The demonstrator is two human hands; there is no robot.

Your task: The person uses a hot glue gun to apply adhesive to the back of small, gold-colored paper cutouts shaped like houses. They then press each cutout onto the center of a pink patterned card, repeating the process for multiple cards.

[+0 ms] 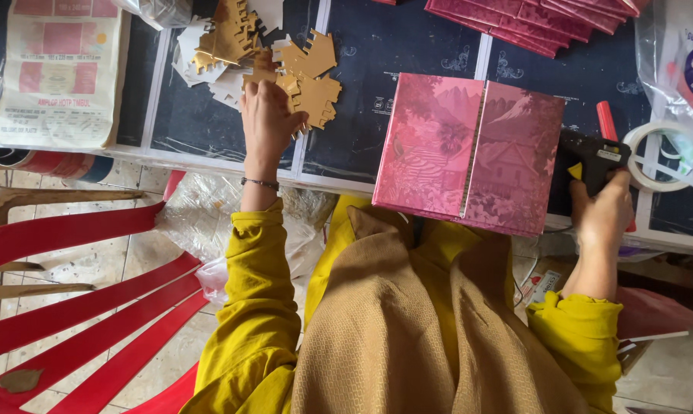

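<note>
While my left hand [266,115] pinches thin, light gold card cutouts [304,80] at an edge, my right hand [605,211] grips the rigid glue gun [592,161].

Pink scenic-print folder [469,153], gold cutouts [308,77], blk glue gun [595,161].

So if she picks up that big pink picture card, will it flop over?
Probably not much. The pink folded card lies flat with crisp edges, even where it overhangs the dark table, so it looks stiff. Being thin, it is likely light. Its centre seam suggests it may hinge there.
</note>
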